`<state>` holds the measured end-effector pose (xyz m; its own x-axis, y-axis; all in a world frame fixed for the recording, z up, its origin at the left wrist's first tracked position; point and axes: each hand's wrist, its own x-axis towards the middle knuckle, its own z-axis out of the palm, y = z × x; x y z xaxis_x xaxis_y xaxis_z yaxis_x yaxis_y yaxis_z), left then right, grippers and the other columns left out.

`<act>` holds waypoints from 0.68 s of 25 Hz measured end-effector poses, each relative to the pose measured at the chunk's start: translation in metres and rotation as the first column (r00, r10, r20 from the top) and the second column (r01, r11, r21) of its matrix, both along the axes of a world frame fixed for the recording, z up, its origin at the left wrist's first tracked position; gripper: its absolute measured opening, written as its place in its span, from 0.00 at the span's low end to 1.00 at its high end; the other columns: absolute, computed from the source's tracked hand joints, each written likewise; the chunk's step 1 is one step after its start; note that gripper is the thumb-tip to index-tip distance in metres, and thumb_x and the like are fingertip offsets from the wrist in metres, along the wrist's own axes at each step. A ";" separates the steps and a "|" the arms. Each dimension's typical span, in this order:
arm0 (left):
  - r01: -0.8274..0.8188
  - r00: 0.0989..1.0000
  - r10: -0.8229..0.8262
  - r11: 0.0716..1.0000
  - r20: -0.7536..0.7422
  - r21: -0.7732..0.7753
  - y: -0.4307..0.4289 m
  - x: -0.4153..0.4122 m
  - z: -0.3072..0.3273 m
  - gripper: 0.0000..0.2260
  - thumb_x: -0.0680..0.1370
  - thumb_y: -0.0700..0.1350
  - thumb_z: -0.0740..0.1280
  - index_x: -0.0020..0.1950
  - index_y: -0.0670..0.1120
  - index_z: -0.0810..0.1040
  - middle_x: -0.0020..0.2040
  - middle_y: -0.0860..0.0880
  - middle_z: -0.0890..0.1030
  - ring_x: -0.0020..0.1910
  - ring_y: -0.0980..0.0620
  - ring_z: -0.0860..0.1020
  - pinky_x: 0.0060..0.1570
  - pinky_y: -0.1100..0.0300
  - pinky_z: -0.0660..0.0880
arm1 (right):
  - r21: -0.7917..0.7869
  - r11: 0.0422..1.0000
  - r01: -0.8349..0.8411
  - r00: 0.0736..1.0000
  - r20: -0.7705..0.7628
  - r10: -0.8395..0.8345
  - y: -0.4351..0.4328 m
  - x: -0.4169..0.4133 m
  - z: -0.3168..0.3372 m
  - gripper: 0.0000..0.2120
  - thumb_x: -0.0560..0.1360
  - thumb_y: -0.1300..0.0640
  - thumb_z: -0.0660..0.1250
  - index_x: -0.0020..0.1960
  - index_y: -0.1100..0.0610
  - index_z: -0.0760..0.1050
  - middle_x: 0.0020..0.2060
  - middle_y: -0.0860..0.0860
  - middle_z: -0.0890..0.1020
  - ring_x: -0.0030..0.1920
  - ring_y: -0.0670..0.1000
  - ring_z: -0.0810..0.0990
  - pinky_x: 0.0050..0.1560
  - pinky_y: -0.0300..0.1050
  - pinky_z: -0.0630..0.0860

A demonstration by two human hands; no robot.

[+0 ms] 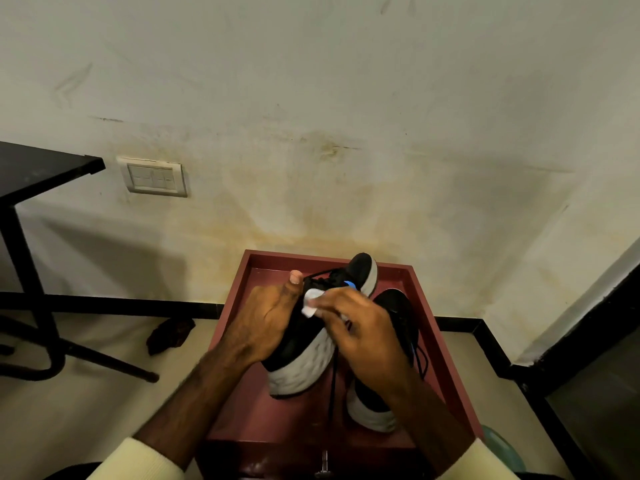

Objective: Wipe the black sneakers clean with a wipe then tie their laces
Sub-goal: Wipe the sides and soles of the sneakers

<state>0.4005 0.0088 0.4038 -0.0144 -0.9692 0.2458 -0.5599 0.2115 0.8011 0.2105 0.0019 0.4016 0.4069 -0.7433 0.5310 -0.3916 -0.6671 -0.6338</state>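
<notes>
Sneakers first: the held sneaker is tipped onto its side, toe pointing away from the person, raised just above the red tabletop. The left hand cups its upper from the left, with the thumb reaching up beside the lacing; the fingers are hidden behind the shoe, so how far they wrap round cannot be seen. The right hand pinches a small white wipe at its fingertips and presses it against the black upper near the eyelets. The second sneaker lies on the tabletop under and to the right of the right hand, partly covered by it.

Each shoe looks light enough for one hand. The black knit upper is likely soft and will dent under the wipe, so it needs backing from the other side. The thick pale sole looks foamy but firm, with a pebbled surface that should give the surest, least slippery hold. Gripping at the heel or midsole would leave the upper free for wiping.

A loose lace dangles below the held sneaker, between the two hands; it is limp and may snag or drag. The wipe is thin and will probably bunch up unless kept folded flat.
</notes>
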 end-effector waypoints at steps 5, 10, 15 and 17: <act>-0.057 0.997 0.060 0.997 -0.048 0.052 -0.003 0.005 -0.005 0.50 0.76 0.77 0.35 0.45 0.35 0.78 0.43 0.33 0.81 0.42 0.38 0.81 0.48 0.40 0.77 | 0.080 0.987 0.138 0.990 0.022 -0.140 0.008 -0.005 -0.003 0.07 0.82 0.57 0.70 0.58 0.52 0.85 0.54 0.42 0.84 0.58 0.41 0.82 0.58 0.40 0.79; -0.069 0.995 0.071 0.997 -0.065 0.029 -0.004 0.007 -0.003 0.48 0.75 0.78 0.36 0.41 0.38 0.77 0.38 0.38 0.78 0.38 0.44 0.78 0.44 0.44 0.76 | -0.039 0.976 -0.214 0.950 -0.240 0.199 0.022 0.000 -0.009 0.09 0.84 0.59 0.67 0.61 0.54 0.83 0.57 0.48 0.82 0.61 0.46 0.80 0.63 0.43 0.76; -0.052 0.984 0.059 0.997 -0.171 0.049 0.002 0.002 0.006 0.45 0.71 0.82 0.37 0.42 0.47 0.77 0.41 0.46 0.74 0.42 0.52 0.72 0.45 0.50 0.72 | 0.051 0.961 0.272 0.959 0.067 -0.275 0.003 -0.014 -0.005 0.07 0.82 0.59 0.71 0.58 0.51 0.84 0.55 0.43 0.84 0.60 0.41 0.82 0.58 0.42 0.79; -0.062 0.985 0.068 0.997 -0.161 0.043 0.001 0.002 0.006 0.43 0.71 0.81 0.36 0.44 0.50 0.76 0.41 0.46 0.74 0.41 0.53 0.72 0.44 0.48 0.72 | 0.032 0.996 0.085 0.996 0.021 -0.086 0.020 -0.003 -0.004 0.07 0.83 0.58 0.70 0.58 0.52 0.84 0.55 0.44 0.83 0.60 0.42 0.82 0.60 0.43 0.79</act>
